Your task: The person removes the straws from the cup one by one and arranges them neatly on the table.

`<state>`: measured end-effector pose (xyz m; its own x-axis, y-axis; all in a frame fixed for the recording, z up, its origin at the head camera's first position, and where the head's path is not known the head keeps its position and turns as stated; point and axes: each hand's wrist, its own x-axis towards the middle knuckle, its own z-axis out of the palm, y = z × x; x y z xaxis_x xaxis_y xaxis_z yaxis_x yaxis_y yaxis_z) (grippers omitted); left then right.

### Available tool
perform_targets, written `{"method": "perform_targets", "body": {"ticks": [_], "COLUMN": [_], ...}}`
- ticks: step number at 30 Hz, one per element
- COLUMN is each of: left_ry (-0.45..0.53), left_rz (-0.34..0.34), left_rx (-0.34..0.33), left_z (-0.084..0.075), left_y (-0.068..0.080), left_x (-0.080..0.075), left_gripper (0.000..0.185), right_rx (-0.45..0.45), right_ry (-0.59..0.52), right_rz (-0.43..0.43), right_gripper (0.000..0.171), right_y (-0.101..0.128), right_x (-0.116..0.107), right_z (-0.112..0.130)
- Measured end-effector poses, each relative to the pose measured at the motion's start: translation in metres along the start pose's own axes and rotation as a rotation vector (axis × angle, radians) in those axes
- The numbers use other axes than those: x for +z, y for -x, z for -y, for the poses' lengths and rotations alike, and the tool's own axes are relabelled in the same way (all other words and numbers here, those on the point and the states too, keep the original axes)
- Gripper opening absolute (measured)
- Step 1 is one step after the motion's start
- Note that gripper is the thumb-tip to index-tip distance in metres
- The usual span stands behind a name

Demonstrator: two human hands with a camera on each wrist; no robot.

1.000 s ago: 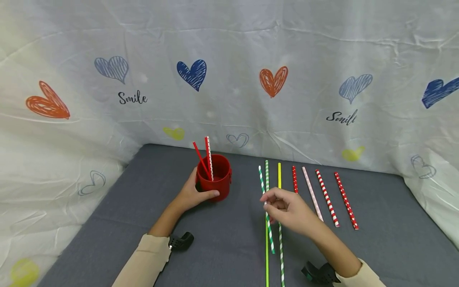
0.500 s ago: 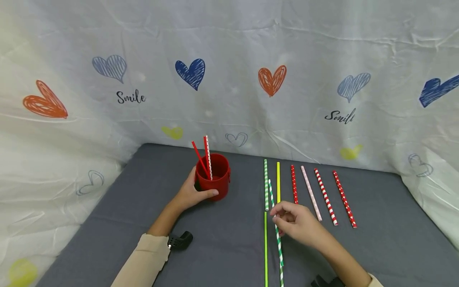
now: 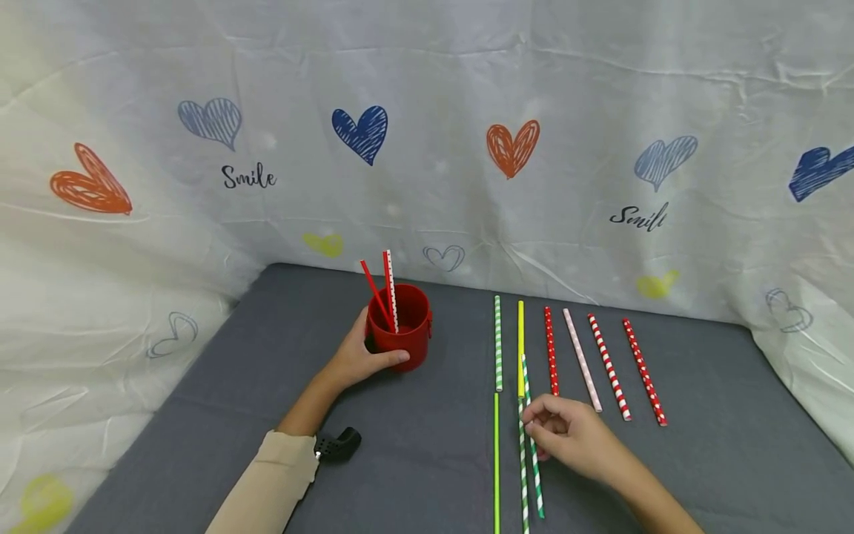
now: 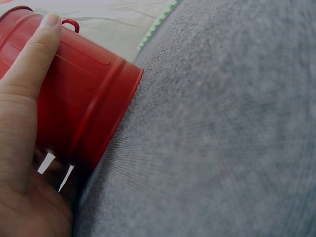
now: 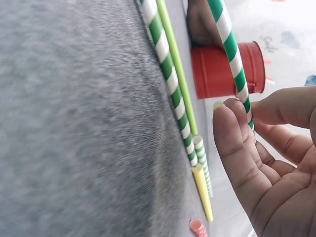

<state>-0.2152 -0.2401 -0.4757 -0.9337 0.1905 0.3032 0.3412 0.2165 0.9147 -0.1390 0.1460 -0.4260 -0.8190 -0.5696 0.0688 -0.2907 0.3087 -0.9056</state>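
Observation:
My left hand [image 3: 363, 361] grips a small red bucket [image 3: 415, 343] standing on the grey cloth, with the thumb across its front. Two red straws and a dotted white straw [image 3: 392, 297] lean inside the bucket. In the left wrist view the bucket's ribbed side [image 4: 79, 94] and little handle loop show beside the thumb. My right hand [image 3: 567, 432] pinches a green-and-white striped paper straw [image 5: 232, 49] between thumb and fingers. In the head view this straw runs beside a yellow straw [image 3: 521, 345] and another green striped straw [image 3: 523, 463], which lie end to end.
A light green striped straw [image 3: 497, 345] lies end to end with a lime green straw [image 3: 497, 460]. Further right are a red dotted straw [image 3: 550, 348], a pink straw [image 3: 582, 360], a red striped straw [image 3: 608, 367] and another red dotted straw [image 3: 644, 371]. A heart-printed sheet [image 3: 427, 193] hangs behind.
My right hand has moved right and toward me with the green striped straw, from over the light green straw to beside the yellow one. The left hand keeps holding the bucket in place.

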Motion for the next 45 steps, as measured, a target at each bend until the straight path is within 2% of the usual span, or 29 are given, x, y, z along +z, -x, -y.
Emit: {"method": "perform_targets", "body": {"ticks": [9,18,25,33,37,41,45], "left_ry": [-0.011,0.02,-0.007,-0.003,0.017,0.031,0.032], "left_rz": [0.004,0.009,0.002,-0.005,0.009,0.015,0.01], "left_rx": [0.007,0.051,0.036,0.02,0.04,0.035,0.026], "left_z": [-0.002,-0.003,-0.001,-0.004,-0.02,-0.034,-0.025], "left_y": [-0.001,-0.002,-0.001,0.0,0.001,0.003,0.002], "left_x": [0.001,-0.002,-0.002,0.0,0.001,0.001,0.001], "left_gripper": [0.089,0.091,0.09,0.09,0.088,0.086,0.089], "right_rx": [-0.009,-0.058,-0.069,-0.069,-0.009,0.013,-0.005], "right_ry": [0.04,0.217,0.301,0.316,0.295,0.293,0.318], "right_rz": [0.004,-0.021,-0.013,0.024,0.049,0.054,0.025], "right_gripper": [0.005,0.016,0.021,0.022,0.02,0.021,0.023], "right_y": [0.017,0.031,0.039,0.046,0.048,0.05,0.052], "right_x": [-0.003,-0.004,-0.001,0.002,0.001,-0.001,0.0], "right_z": [-0.009,-0.014,-0.017,-0.017,-0.017,-0.018,-0.02]}}
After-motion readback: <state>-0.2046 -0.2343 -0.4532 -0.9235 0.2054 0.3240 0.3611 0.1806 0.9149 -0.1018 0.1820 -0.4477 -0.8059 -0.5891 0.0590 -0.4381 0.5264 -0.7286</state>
